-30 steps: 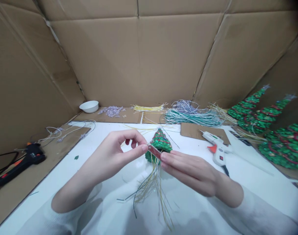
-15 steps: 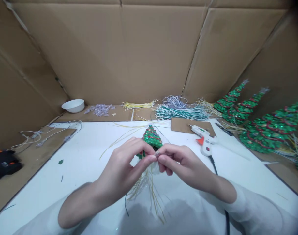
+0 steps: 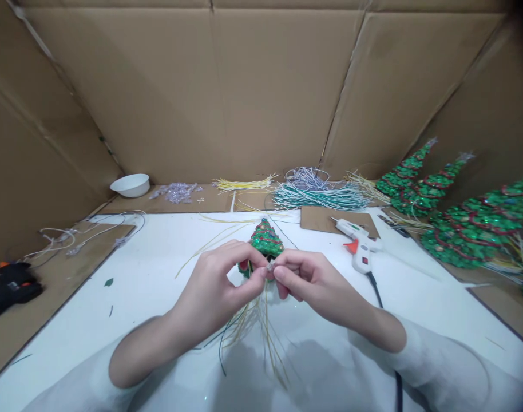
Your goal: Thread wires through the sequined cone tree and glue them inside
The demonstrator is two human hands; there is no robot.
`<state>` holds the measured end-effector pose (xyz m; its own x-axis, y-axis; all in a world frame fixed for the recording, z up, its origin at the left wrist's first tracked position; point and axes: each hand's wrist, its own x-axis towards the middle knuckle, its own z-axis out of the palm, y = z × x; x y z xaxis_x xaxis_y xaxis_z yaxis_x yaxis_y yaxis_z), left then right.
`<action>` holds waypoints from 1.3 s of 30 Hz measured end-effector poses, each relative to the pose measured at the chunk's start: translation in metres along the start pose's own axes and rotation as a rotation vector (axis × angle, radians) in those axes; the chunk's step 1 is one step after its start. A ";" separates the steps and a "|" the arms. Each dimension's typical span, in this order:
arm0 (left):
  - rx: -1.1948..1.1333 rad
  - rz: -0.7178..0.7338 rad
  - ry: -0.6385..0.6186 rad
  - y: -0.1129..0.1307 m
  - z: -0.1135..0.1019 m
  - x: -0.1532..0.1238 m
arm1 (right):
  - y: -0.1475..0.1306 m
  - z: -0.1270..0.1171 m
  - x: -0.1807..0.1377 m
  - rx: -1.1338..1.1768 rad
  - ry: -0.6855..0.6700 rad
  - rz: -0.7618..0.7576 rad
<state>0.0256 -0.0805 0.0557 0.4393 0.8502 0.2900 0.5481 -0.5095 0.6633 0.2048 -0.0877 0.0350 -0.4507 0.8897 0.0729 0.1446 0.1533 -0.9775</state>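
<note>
My left hand [image 3: 229, 280] and my right hand [image 3: 315, 280] meet fingertip to fingertip at mid-table. Both pinch a small greyish, clear-looking piece [image 3: 269, 266], too small to name surely. Just behind the fingers is a small green sequined Christmas tree [image 3: 265, 237] with red trim, its lower part hidden by my hands. Thin yellow wires [image 3: 268, 337] and a few dark green ones fan out below my hands toward me over the white table.
A white glue gun [image 3: 361, 246] with its cord lies right of my hands, a black one [image 3: 15, 286] far left. Behind are a white bowl [image 3: 130, 185], clear pieces [image 3: 175, 193], yellow wires [image 3: 244, 183] and green wires [image 3: 319, 197]. Finished trees [image 3: 476, 229] stand at right.
My hands have shifted slightly, and the small clear piece between my fingertips shows more. More dark green wire is visible below my left hand. The rest stays put.
</note>
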 end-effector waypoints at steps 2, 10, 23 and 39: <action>0.000 0.010 -0.001 0.000 0.001 0.001 | 0.000 0.001 0.000 -0.029 0.005 0.007; -0.045 -0.022 -0.232 -0.004 0.000 0.005 | 0.003 0.001 -0.007 -0.409 0.011 -0.108; 0.088 -0.053 -0.317 -0.004 0.012 -0.013 | 0.002 0.002 -0.018 -0.614 -0.120 -0.163; -0.013 -0.144 -0.190 -0.013 0.024 -0.042 | 0.017 0.014 -0.019 -0.809 -0.121 -0.214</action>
<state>0.0171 -0.1128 0.0187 0.4842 0.8731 0.0571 0.6065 -0.3819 0.6974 0.2037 -0.1080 0.0140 -0.6247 0.7614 0.1736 0.6106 0.6148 -0.4992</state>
